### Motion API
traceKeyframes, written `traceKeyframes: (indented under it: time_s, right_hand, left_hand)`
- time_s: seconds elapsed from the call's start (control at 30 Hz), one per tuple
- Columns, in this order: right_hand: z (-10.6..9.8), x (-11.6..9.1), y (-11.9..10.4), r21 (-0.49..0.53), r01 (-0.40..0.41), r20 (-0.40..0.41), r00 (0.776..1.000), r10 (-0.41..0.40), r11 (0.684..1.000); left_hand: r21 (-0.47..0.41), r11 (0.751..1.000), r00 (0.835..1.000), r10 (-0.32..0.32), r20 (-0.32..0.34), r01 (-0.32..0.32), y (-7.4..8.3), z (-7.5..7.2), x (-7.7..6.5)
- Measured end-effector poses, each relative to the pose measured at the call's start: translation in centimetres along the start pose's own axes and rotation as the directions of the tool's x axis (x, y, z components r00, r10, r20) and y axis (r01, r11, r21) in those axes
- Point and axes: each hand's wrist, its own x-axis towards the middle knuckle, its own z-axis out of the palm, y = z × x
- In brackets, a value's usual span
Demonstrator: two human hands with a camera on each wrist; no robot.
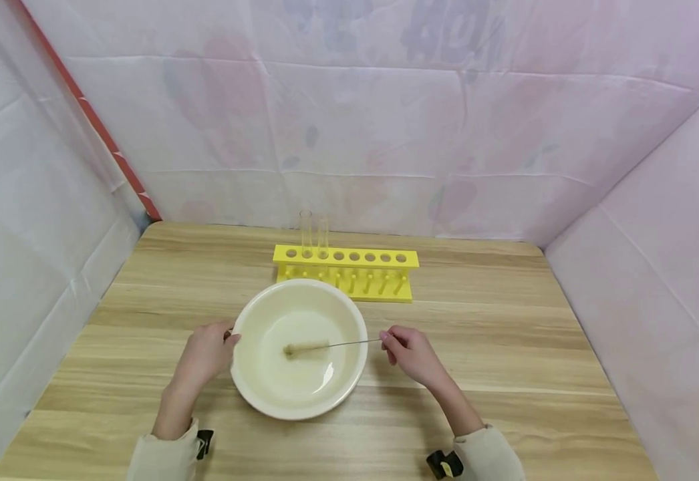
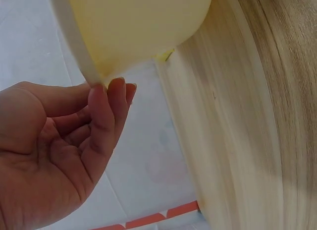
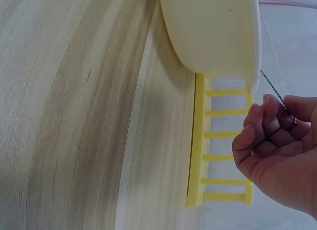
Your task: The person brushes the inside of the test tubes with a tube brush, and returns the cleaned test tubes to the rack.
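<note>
A cream basin (image 1: 298, 401) with water in it stands on the table in the head view. My left hand (image 1: 206, 354) pinches the basin's left rim between thumb and fingers, as the left wrist view also shows at the basin wall (image 2: 143, 22). On the other side, my right hand (image 1: 411, 355) pinches the twisted wire handle of a test tube brush (image 1: 307, 346). The brush's pale bristle head lies low inside the basin, and its wire crosses the right rim. In the right wrist view the wire end (image 3: 277, 93) sits between thumb and fingers.
Behind the basin stands a yellow test tube rack (image 1: 379, 260), partly hidden by the basin's far rim. Two clear test tubes (image 1: 306, 234) stand upright toward its left end. Fabric-covered walls (image 1: 349, 133) border the wooden table (image 1: 494, 321) at the back and sides.
</note>
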Motion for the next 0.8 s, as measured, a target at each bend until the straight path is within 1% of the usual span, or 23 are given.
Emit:
traceKeyframes:
  time_s: [0.07,0.1,0.3,0.4,0.53,0.67,0.8]
  right_hand:
    - [-0.3,-0.2,-0.6,0.005,-0.005,-0.011,1.0,0.005,1.0]
    - [-0.5,-0.3,-0.5,0.01,-0.009,-0.017,1.0,0.009,1.0]
    - [-1.2,0.1,2.8,0.021,-0.033,-0.049,0.998,0.034,0.999]
    - [-1.9,0.0,3.9,0.023,-0.044,-0.071,0.996,0.046,0.999]
    - [-3.0,-0.3,4.6,0.028,-0.08,-0.097,0.992,0.083,0.996]
    - [-3.9,-0.6,5.0,0.026,-0.119,-0.114,0.986,0.122,0.993]
    - [-4.7,-0.8,5.4,0.021,-0.135,-0.129,0.982,0.137,0.991]
  left_hand:
    - [-0.006,1.0,1.0,0.014,0.008,-0.014,0.1,0.2,0.1]
    - [-0.008,1.0,1.0,0.019,0.01,-0.019,0.2,0.3,0.2]
    - [-0.036,0.999,0.999,0.016,0.034,-0.015,1.0,1.2,0.5]
    - [-0.053,0.999,0.999,0.012,0.036,-0.01,1.6,1.8,0.6]
    - [-0.09,0.996,0.999,-0.001,0.036,0.005,2.6,2.6,0.6]
    - [-0.132,0.991,0.998,-0.021,0.053,0.027,3.7,3.3,0.6]
    - [-0.155,0.988,0.998,-0.017,0.061,0.027,4.8,4.1,0.5]
